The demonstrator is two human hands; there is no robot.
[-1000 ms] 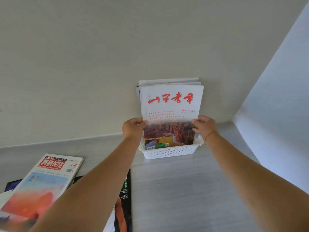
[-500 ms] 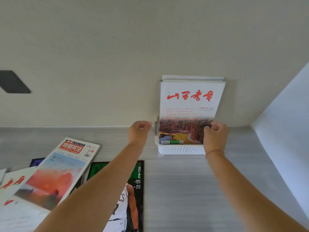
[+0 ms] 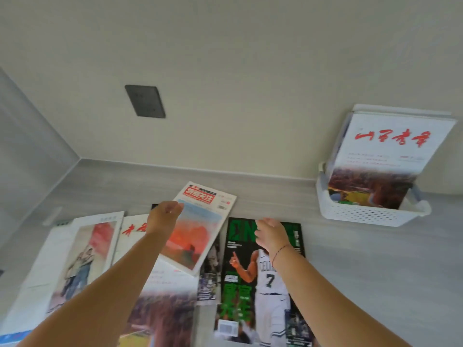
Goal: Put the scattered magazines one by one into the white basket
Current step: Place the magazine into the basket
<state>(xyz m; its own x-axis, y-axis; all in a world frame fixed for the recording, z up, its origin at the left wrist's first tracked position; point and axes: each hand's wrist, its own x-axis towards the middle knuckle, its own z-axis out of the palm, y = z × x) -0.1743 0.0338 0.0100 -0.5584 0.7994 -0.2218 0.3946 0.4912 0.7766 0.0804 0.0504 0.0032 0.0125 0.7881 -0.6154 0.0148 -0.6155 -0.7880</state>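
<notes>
- Your left hand (image 3: 164, 216) hovers loosely curled, your right hand (image 3: 271, 236) spread — neither grasps anything.
- Red-titled magazine (image 3: 200, 227) overlaps its neighbours; grab carelessly and two lift together.
- White basket (image 3: 360, 214) sits far right — its upright magazines may topple.

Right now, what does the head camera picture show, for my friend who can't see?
Two bare hands, left hand and right hand, reach over scattered magazines on a grey table, holding nothing. Right of them, a white perforated plastic basket against the wall holds upright magazines.
</notes>
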